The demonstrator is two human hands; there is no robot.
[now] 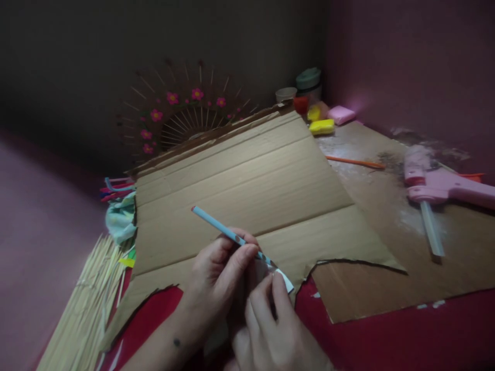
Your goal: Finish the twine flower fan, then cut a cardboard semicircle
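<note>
Beyond the blue stick [216, 224], flat cardboard [240, 170] allows passage; a glue gun [436, 186] blocks rightward.

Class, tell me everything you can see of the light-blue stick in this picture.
The light-blue stick is slim, straight and pencil-like, with a reddish far end and dark brownish spots along its lower part. Its material is unclear. It slants from upper left to lower right, in front of the large cardboard sheet. The left hand pinches it between thumb and fingers. Its lower end reaches the white piece at the right hand; whether they touch is unclear.
</note>
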